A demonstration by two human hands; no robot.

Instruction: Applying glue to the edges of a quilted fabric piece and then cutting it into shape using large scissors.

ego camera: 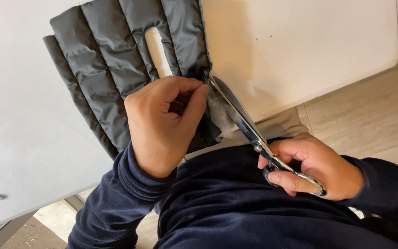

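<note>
A dark grey quilted fabric piece with a slot-shaped cut-out lies on a white table and hangs over its near edge. My left hand pinches the fabric's edge between thumb and fingers, where white padding shows. My right hand grips the handles of metal scissors. Their blades point up and away from me and lie along the fabric's right edge, next to my left thumb.
The white table's edge runs diagonally across the view. Light wood-look flooring shows at the right. A grey table leg is at the bottom left. My dark blue sleeves and torso fill the lower frame.
</note>
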